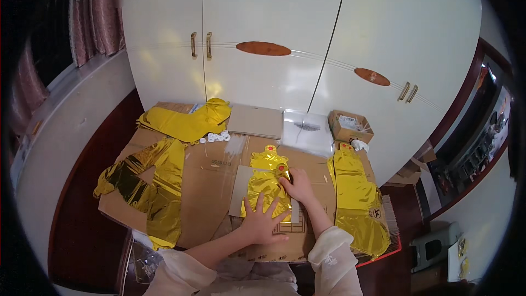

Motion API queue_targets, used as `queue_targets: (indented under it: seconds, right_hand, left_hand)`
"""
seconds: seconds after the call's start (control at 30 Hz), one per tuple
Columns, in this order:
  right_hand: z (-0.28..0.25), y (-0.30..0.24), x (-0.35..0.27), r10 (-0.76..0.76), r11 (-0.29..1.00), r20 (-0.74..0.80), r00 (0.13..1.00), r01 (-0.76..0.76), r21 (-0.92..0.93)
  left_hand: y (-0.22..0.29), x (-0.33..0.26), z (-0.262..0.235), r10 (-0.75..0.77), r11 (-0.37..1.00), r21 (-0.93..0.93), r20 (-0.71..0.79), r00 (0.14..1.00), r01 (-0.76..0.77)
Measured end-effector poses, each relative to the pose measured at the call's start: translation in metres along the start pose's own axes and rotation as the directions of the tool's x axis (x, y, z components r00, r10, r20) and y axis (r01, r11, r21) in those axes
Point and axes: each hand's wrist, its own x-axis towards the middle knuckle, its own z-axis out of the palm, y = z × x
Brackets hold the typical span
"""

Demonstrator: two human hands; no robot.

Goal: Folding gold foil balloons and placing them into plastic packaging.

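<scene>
A flat, uninflated gold foil balloon (262,189) lies folded on a grey cardboard sheet (239,186), in the middle of the cardboard-covered work surface. A small red round mark shows near its upper right edge. My left hand (263,222) presses on the lower part of the foil, palm down, its fingers spread. At the right edge of the same foil my right hand (298,187) is bent, thumb and fingers closing on the edge. Part of that edge is hidden behind the fingers. Just beyond, another piece of gold foil (269,157) with a red-marked tab points away from me.
More flat gold foil balloons lie at the left (167,186), back left (186,122) and right (353,192). White rolls (216,137), a grey board (255,121), a clear plastic packet (308,131) and a small cardboard box (351,126) line the back, before white cabinets (263,11).
</scene>
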Motion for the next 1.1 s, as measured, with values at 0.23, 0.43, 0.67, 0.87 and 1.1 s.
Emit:
queue_targets:
  seconds: [0.23,0.43,0.67,0.87,1.1]
  right_hand:
    - [-0.002,0.005,0.005,-0.044,0.993,-0.058,0.997,0.05,0.109]
    - [0.007,0.025,0.02,0.004,0.998,0.03,1.0,-0.006,0.063]
    - [0.001,-0.007,0.003,-0.011,1.0,0.08,0.997,0.01,0.002]
    - [-0.017,-0.036,-0.038,-0.017,0.999,0.104,0.994,0.013,0.034]
    - [-0.047,-0.024,-0.054,0.179,0.984,0.23,0.957,-0.176,-0.035]
  left_hand:
    - [-0.002,0.01,0.014,-0.045,0.999,-0.006,-0.09,0.995,0.044]
    - [0.001,0.011,0.014,-0.048,0.999,-0.006,-0.131,0.99,0.048]
    - [0.022,-0.019,0.002,-0.06,0.998,0.022,-0.019,0.998,0.061]
    - [0.057,-0.056,-0.002,-0.066,0.997,-0.031,-0.06,0.996,0.064]
    - [0.066,-0.064,-0.009,-0.094,0.995,-0.027,-0.097,0.991,0.092]
